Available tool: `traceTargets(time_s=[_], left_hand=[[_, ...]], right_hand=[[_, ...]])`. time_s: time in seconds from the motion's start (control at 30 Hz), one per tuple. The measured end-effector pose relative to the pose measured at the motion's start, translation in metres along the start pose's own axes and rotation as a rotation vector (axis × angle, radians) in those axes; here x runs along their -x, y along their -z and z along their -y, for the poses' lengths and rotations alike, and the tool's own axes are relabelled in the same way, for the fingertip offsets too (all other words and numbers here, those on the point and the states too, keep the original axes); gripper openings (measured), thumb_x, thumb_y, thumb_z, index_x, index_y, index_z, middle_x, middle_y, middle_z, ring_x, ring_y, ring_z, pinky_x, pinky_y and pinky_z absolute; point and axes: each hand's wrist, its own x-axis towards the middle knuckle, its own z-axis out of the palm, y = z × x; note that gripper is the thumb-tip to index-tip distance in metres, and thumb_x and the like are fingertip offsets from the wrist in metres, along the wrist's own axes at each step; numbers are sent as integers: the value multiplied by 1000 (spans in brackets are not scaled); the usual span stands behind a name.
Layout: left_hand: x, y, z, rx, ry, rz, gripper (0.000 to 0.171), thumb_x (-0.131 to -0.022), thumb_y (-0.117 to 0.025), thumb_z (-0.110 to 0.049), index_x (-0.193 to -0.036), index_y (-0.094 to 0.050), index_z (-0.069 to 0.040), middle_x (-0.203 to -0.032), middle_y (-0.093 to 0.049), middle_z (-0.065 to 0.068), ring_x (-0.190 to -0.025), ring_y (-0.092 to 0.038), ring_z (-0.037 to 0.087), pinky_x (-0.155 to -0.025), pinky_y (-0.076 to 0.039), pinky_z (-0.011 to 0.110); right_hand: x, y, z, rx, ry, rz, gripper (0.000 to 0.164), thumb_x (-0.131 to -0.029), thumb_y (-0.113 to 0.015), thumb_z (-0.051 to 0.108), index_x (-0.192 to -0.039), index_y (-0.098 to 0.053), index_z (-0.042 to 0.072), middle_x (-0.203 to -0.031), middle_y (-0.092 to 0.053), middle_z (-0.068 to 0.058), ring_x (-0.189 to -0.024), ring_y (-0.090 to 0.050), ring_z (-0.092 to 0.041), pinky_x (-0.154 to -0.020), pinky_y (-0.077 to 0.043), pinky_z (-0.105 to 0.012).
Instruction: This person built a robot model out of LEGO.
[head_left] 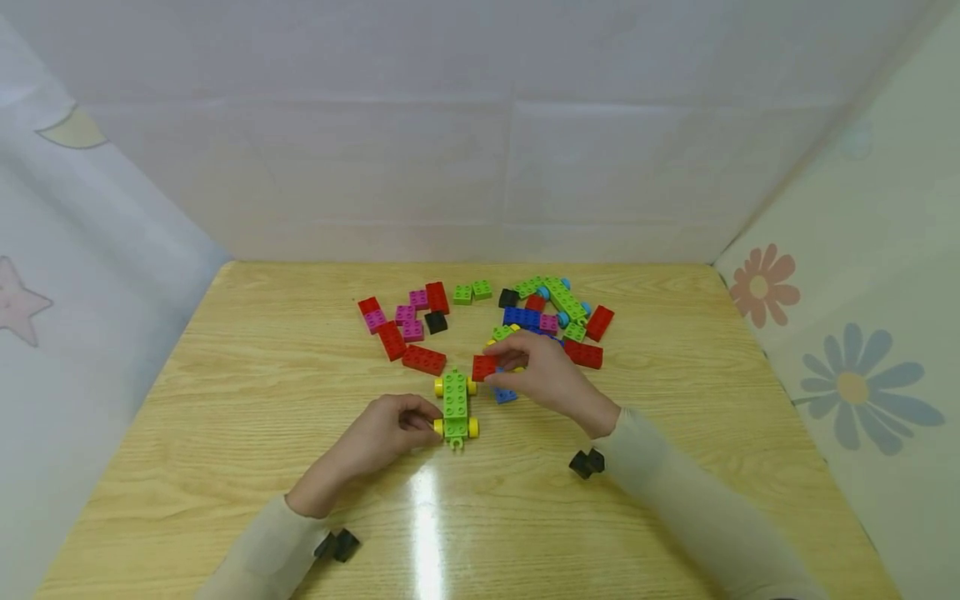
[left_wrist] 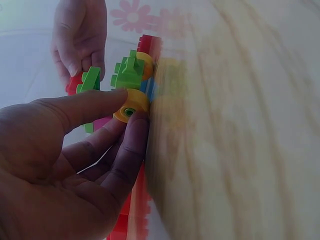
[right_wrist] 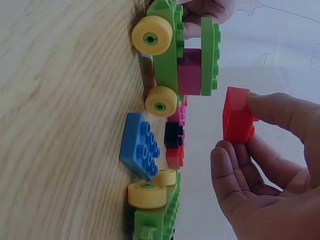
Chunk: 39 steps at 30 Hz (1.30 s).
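Observation:
A green toy car (head_left: 455,398) with yellow wheels stands on the table in front of me. In the right wrist view a magenta brick (right_wrist: 189,72) sits on its base, under a green brick (right_wrist: 207,56). My left hand (head_left: 386,429) pinches the near left yellow wheel (left_wrist: 120,114) between thumb and finger. Held above the table in my right hand (head_left: 546,372) is a red brick (right_wrist: 238,115), gripped between thumb and fingers, to the right of the car. Below that hand lies a blue brick (head_left: 506,397).
Loose red bricks (head_left: 424,359), magenta bricks (head_left: 412,331) and a black brick (head_left: 436,322) lie behind the car. Two small green bricks (head_left: 482,289) lie farther back. At the right, another green car base (head_left: 566,300) with blue wheels sits among red and blue bricks (head_left: 521,317).

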Motion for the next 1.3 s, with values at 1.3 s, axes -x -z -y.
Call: traceTargets(time_s=[1.3], left_hand=[[0,0,1,6,-21,9,23,-102,-81,-14,-122,-80,-4,-107,-83,6,-98,-76,14,-84,-61,24]], right_hand=[[-13,-30,16,112,85,60,33,-98,-89,24,-129,-81,17,-124,-76,3,-113,-76,-23,-102,-64,-40]])
